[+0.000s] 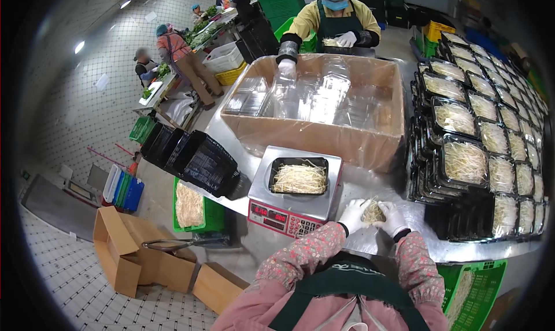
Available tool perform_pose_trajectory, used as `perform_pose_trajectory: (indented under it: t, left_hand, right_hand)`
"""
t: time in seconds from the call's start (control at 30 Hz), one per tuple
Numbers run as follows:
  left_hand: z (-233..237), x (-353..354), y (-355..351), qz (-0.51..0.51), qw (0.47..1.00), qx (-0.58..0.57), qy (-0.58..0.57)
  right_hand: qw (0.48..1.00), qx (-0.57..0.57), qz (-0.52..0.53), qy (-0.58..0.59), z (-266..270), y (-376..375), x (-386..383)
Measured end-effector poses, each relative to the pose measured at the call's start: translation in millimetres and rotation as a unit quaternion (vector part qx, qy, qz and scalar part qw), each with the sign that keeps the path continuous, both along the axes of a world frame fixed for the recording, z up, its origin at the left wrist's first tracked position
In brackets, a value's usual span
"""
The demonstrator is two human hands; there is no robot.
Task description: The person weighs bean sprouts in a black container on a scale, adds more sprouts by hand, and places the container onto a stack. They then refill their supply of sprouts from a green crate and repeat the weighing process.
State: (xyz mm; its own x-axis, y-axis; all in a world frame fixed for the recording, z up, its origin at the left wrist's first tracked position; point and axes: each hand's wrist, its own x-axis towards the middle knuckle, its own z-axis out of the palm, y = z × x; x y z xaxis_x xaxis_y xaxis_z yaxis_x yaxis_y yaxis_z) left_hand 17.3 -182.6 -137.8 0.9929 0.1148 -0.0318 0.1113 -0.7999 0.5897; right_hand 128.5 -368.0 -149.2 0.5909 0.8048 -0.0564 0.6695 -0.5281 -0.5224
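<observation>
Both my gloved hands are at the near edge of the metal table, to the right of the scale. A small bunch of bean sprouts [373, 213] is between them. My left hand [354, 215] has its fingers closed on the bunch from the left, and my right hand [392, 219] closes on it from the right. On the plate of the red and silver scale [263, 183] sits a black tray [299, 176] filled with sprouts. Stacked black trays [202, 160] lean at the table's left side.
Beyond the scale is a cardboard box [312, 135] of clear lids, with a co-worker's gloved hand [287, 68] in it. Filled trays [464, 162] are stacked high on the right. Green crates [199, 215] of sprouts stand below the table, left and right.
</observation>
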Motion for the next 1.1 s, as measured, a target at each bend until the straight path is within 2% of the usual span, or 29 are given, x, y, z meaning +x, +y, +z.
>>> perform_pose_trajectory:
  t: [0.07,0.1,0.2,0.23,0.27,0.3,0.33,0.37,0.43,0.47,0.5,0.53,0.6,0.7,0.73,0.83,0.87,0.93,1.0,1.03,1.1]
  left_hand:
    - [-18,2,0,-0.008,1.000,-0.022,-0.002]
    - [-24,2,-2,0.002,0.998,-0.007,-0.056]
    - [-39,-3,-1,0.006,0.997,-0.023,-0.073]
    - [-27,-10,0,-0.009,0.991,-0.060,-0.118]
    - [-11,-18,-1,-0.016,0.987,-0.096,-0.129]
    - [-15,-23,-1,-0.022,0.986,-0.077,-0.148]
    - [0,-30,-1,-0.034,0.983,-0.087,-0.156]
    - [-3,-35,-2,-0.042,0.982,-0.092,-0.161]
    - [4,-41,-8,-0.064,0.979,-0.096,-0.170]
    - [8,-41,-14,-0.078,0.976,-0.096,-0.177]
    - [5,-38,-17,-0.106,0.979,-0.081,-0.157]
    - [3,-37,-21,-0.132,0.979,-0.065,-0.138]
    - [6,-43,-26,-0.106,0.990,-0.010,-0.096]
    - [13,-54,-15,-0.056,0.997,0.054,0.015]
    - [23,-58,-13,-0.023,0.997,0.072,0.034]
    - [36,-51,-12,-0.028,0.994,0.065,0.084]
    - [42,-45,-14,-0.032,0.992,0.059,0.103]
    - [32,-32,-15,-0.062,0.994,0.071,0.063]
    - [-1,-17,-8,-0.096,0.993,0.043,0.049]
    - [1,-15,-10,-0.075,0.996,0.050,0.014]
    - [-10,-11,-3,-0.067,0.997,0.029,0.030]
  right_hand:
    - [0.995,0.027,-0.049,0.081,-9,-6,-2]
    - [0.997,0.048,-0.055,0.022,-5,-6,-5]
    - [0.989,0.076,-0.112,0.059,-25,-22,0]
    - [0.980,0.143,-0.127,0.051,-19,-28,-1]
    - [0.966,0.181,-0.154,0.099,-41,-37,8]
    - [0.980,0.079,-0.171,0.068,35,-34,-3]
    - [0.930,0.124,-0.239,0.250,27,-40,2]
    - [0.945,0.185,-0.219,0.161,33,-45,2]
    - [0.920,0.267,-0.224,0.181,45,-43,1]
    - [0.924,0.266,-0.214,0.174,60,-34,-5]
    - [0.956,0.213,-0.172,0.104,49,-30,-3]
    - [0.966,0.196,-0.137,0.096,37,-23,-5]
    - [0.987,0.083,-0.080,0.112,19,-17,-13]
    - [0.982,0.106,-0.118,0.106,6,-35,-16]
    - [0.989,0.067,-0.116,0.063,11,-41,-19]
    - [0.994,-0.054,-0.091,-0.037,21,-53,-34]
    - [0.993,-0.078,-0.085,-0.022,24,-50,-41]
    - [0.990,-0.125,-0.072,0.008,39,-34,-57]
    - [0.987,-0.124,-0.102,0.008,27,-28,-62]
    - [0.987,-0.108,-0.116,0.024,17,-29,-61]
    - [0.987,-0.036,-0.158,0.017,5,-33,-60]
